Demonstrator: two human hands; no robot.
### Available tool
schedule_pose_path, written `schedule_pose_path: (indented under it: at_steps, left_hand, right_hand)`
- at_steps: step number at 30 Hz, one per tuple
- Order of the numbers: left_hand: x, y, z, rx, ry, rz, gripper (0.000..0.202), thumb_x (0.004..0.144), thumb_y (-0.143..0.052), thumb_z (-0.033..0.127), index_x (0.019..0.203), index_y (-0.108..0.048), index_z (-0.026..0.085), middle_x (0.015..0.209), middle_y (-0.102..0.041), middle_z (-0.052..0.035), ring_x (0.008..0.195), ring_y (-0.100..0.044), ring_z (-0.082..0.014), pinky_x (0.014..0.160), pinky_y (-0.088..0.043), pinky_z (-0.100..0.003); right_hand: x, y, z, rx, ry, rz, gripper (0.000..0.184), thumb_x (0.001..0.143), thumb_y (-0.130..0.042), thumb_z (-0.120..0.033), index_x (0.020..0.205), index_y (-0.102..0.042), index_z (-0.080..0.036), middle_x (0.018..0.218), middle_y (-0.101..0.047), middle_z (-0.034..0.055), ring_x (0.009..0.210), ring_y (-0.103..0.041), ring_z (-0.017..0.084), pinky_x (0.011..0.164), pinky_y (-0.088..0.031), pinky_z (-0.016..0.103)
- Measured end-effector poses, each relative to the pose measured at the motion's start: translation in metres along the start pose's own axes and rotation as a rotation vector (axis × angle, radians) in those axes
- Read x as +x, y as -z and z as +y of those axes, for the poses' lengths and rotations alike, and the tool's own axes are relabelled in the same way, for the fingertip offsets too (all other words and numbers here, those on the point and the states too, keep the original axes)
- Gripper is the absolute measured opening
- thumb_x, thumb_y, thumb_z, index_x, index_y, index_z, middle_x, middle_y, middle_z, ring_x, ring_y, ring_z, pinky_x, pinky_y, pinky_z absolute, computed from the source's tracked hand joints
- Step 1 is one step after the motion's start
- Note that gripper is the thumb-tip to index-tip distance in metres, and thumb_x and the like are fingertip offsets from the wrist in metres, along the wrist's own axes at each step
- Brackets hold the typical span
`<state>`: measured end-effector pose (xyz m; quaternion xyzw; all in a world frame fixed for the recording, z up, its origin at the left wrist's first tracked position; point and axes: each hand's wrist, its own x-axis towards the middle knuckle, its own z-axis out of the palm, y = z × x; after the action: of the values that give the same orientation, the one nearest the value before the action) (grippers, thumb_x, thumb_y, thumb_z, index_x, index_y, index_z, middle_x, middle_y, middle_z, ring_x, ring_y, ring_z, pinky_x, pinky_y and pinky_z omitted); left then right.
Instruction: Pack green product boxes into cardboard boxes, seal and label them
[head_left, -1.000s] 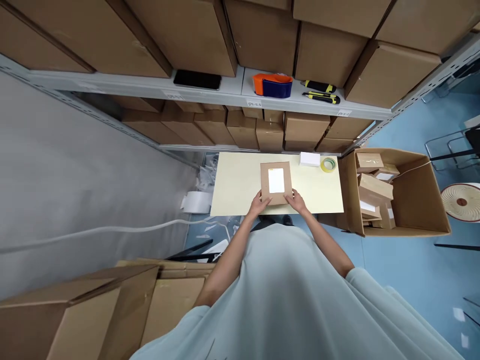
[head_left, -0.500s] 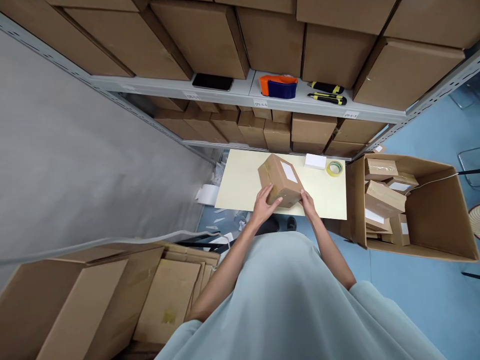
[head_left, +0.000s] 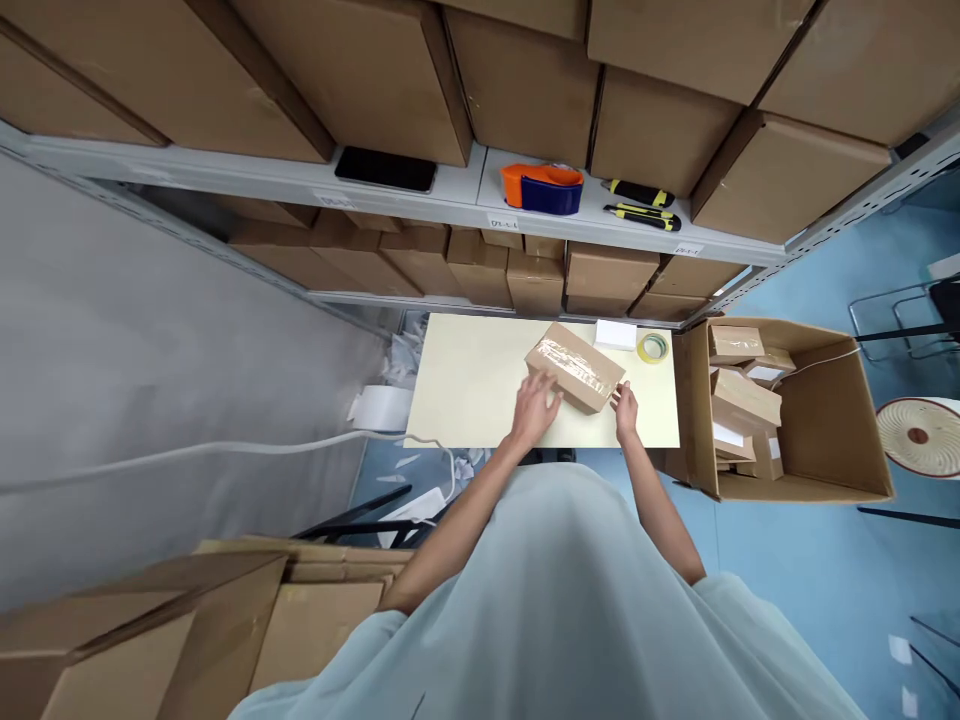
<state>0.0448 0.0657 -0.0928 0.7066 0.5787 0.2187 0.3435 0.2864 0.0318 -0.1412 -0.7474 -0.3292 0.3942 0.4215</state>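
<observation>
A small cardboard box sealed with clear tape lies at an angle on the pale yellow table, taped side up. My left hand grips its near left corner with curled fingers. My right hand presses against its near right end, fingers together. Both hands hold the box just above or on the tabletop; I cannot tell which.
A white pad and a tape roll lie at the table's far right. An open carton of small parcels stands to the right. The shelf above holds a phone, a tape dispenser and two utility knives. Flat cartons lie bottom left.
The box was turned over: the white label that faced up a second ago is out of sight and the taped seam faces up. It has also shifted right and rotated.
</observation>
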Motion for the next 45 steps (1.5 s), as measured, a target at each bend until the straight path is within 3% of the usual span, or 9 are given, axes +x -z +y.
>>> schedule_pose_path:
  at_steps: [3,7,16,20,26,31,36,40,45]
  left_hand:
    - [0.036,0.015,-0.021,-0.014,0.132,0.097,0.064,0.104,-0.064,0.034,0.164,-0.056,0.013,0.178,-0.046,-0.0241,0.169,-0.039,-0.042,0.137,-0.036,-0.058]
    - [0.065,0.031,-0.038,-0.094,0.159,-0.024,0.061,0.101,-0.064,0.03,0.16,-0.058,0.014,0.161,-0.064,-0.024,0.154,-0.058,-0.0401,0.132,-0.044,-0.054]
    - [0.032,0.075,-0.086,-0.145,0.262,-0.029,0.032,0.103,-0.063,0.033,0.131,-0.075,0.027,0.119,-0.075,-0.012,0.109,-0.079,-0.0325,0.107,-0.061,-0.046]
    - [0.032,0.09,-0.094,-0.174,0.31,0.002,0.036,0.1,-0.064,0.032,0.134,-0.073,0.023,0.123,-0.076,-0.0138,0.108,-0.08,-0.0334,0.105,-0.063,-0.05]
    - [0.075,0.116,-0.056,-0.301,0.179,0.209,0.037,0.104,-0.062,0.034,0.138,-0.07,0.021,0.14,-0.072,-0.0168,0.121,-0.077,-0.0311,0.112,-0.061,-0.05]
    - [0.132,0.152,0.004,-0.347,-0.046,0.422,0.038,0.11,-0.06,0.041,0.141,-0.069,0.022,0.14,-0.072,-0.0168,0.126,-0.074,-0.029,0.114,-0.06,-0.046]
    - [0.207,0.18,0.053,-0.286,-0.232,0.56,0.043,0.109,-0.061,0.036,0.149,-0.065,0.02,0.149,-0.069,-0.0185,0.143,-0.067,-0.0308,0.126,-0.052,-0.046]
    - [0.258,0.186,0.07,-0.227,-0.245,0.574,0.049,0.104,-0.067,0.03,0.152,-0.063,0.018,0.154,-0.065,-0.0211,0.152,-0.061,-0.0346,0.133,-0.045,-0.052]
    - [0.247,0.18,0.067,-0.254,-0.218,0.65,0.061,0.105,-0.071,0.042,0.16,-0.056,0.019,0.162,-0.058,-0.0233,0.157,-0.056,-0.035,0.132,-0.047,-0.052]
  right_hand:
    - [-0.014,0.001,-0.003,0.043,-0.071,0.058,0.089,0.093,-0.045,-0.088,0.135,-0.073,-0.015,0.141,-0.077,0.0239,0.126,-0.078,0.033,0.1,-0.066,0.043]
    - [-0.023,-0.008,-0.012,-0.027,-0.044,0.106,0.088,0.083,-0.064,-0.078,0.143,-0.072,-0.013,0.15,-0.074,0.0249,0.127,-0.077,0.036,0.111,-0.063,0.048]
    - [-0.028,-0.037,-0.045,-0.139,-0.033,-0.032,0.074,0.085,-0.065,-0.067,0.139,-0.076,-0.017,0.146,-0.077,0.0217,0.118,-0.08,0.038,0.107,-0.065,0.055]
    - [-0.004,-0.045,-0.1,-0.412,0.158,0.106,0.071,0.093,-0.069,-0.059,0.147,-0.07,-0.013,0.155,-0.07,0.0277,0.141,-0.068,0.044,0.123,-0.054,0.064]
    - [0.095,-0.072,-0.263,-0.719,0.775,0.049,0.061,0.112,-0.054,-0.053,0.163,-0.057,-0.019,0.163,-0.062,0.0227,0.154,-0.055,0.04,0.131,-0.045,0.064]
    - [0.159,-0.118,-0.372,-0.971,0.942,-0.003,0.064,0.113,-0.058,-0.049,0.165,-0.051,-0.013,0.16,-0.059,0.0276,0.149,-0.054,0.046,0.127,-0.043,0.066]
    - [0.176,-0.144,-0.401,-1.155,0.793,-0.023,0.059,0.109,-0.068,-0.043,0.15,-0.06,-0.002,0.148,-0.067,0.0334,0.142,-0.06,0.046,0.122,-0.044,0.06]
    - [0.175,-0.146,-0.405,-1.189,0.808,-0.097,0.049,0.111,-0.066,-0.038,0.143,-0.067,0.0,0.139,-0.074,0.0327,0.136,-0.066,0.042,0.124,-0.041,0.055]
    - [0.156,-0.119,-0.385,-1.052,0.974,-0.149,0.04,0.115,-0.059,-0.039,0.133,-0.072,-0.006,0.123,-0.081,0.0264,0.122,-0.071,0.038,0.122,-0.044,0.053]
